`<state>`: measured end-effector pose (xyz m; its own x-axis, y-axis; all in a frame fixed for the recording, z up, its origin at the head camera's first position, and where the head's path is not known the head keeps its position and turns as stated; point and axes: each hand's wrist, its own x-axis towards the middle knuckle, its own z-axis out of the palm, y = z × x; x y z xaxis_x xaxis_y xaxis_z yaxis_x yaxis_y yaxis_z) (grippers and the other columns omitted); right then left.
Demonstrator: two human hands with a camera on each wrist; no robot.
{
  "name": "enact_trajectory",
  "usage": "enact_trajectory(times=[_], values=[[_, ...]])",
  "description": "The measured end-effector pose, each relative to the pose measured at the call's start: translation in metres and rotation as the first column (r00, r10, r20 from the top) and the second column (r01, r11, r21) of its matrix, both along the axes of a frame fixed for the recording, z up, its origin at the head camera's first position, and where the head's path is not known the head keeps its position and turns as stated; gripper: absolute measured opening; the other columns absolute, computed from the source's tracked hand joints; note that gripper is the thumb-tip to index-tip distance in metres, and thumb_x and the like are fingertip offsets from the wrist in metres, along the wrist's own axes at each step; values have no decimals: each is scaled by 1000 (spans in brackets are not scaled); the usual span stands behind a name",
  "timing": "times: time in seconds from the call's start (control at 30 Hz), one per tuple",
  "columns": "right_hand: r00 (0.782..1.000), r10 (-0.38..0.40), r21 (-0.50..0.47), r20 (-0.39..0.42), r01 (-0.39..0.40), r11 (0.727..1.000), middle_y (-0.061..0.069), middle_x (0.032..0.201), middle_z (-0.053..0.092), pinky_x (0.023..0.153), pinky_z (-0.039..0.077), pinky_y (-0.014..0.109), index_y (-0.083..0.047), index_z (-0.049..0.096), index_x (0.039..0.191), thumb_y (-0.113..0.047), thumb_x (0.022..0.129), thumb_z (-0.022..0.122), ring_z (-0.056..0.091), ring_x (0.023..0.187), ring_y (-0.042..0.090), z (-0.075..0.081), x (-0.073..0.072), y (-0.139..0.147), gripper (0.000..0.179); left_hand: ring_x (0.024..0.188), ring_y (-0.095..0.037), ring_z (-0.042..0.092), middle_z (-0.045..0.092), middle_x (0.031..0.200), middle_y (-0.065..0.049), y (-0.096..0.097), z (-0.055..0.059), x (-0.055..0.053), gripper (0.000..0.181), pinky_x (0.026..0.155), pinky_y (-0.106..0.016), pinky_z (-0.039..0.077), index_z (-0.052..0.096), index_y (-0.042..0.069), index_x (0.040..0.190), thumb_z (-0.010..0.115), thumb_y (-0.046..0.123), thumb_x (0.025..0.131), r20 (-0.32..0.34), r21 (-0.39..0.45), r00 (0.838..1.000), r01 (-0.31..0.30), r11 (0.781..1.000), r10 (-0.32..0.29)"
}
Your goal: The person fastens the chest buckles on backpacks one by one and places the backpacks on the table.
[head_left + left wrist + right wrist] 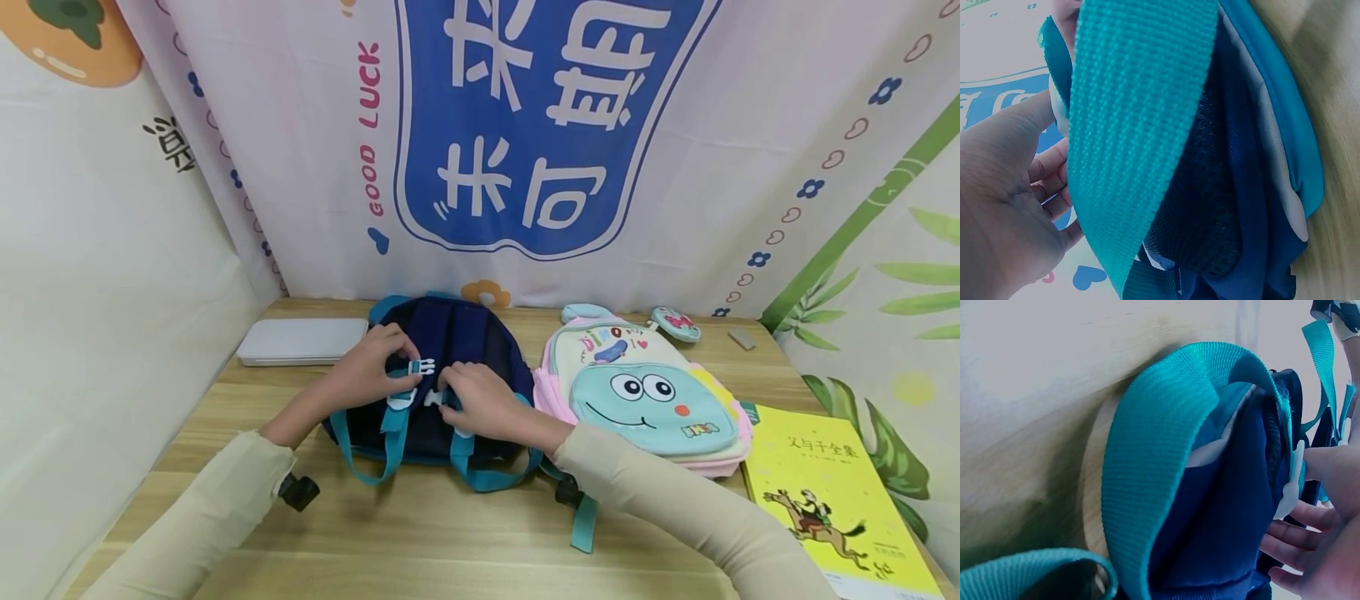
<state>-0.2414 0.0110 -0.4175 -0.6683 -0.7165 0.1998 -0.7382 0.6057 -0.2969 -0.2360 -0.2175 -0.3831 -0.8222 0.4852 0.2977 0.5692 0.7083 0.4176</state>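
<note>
A dark navy backpack [468, 321] with teal straps lies on the table, its shoulder straps facing up. Over it, my left hand [367, 371] pinches a white pronged buckle half [422, 367] on a teal strap between thumb and fingers. Just to the right, my right hand [483, 402] grips the other white buckle half [433, 398]; the two halves are apart, prongs pointing right. Teal webbing [1141, 125] covers much of the left wrist view and hides the left fingertips. In the right wrist view, a teal strap loop [1147, 456] arches beside the navy fabric.
A pale flat case [300, 340] lies left of the backpack. On the right is a pink and mint backpack [652, 400] with a cartoon face, a small round pouch [677, 323], a grey block [742, 338] and a yellow book [817, 467]. A printed cloth [300, 167] hangs behind.
</note>
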Motion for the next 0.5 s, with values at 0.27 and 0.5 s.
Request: enact_trajectory(times=[0.27, 0.5], values=[[1000, -30, -23, 8, 30, 999, 4, 99, 67, 90, 51, 36, -10, 67, 106, -23, 92, 74, 64, 93, 20, 0, -1, -2, 21, 93, -24, 50, 58, 98, -8, 1, 1, 0, 15, 82, -39, 44, 70, 8, 96, 80, 15, 87, 3, -2, 1000, -8, 1000, 8], [999, -51, -31, 10, 51, 998, 5, 99, 69, 94, 51, 37, -9, 69, 104, -22, 92, 75, 65, 95, 21, 1, 0, -3, 19, 92, -23, 50, 58, 98, -8, 0, 0, 1, 15, 82, -38, 44, 70, 8, 96, 80, 15, 88, 1, -3, 1000, -2, 1000, 2]])
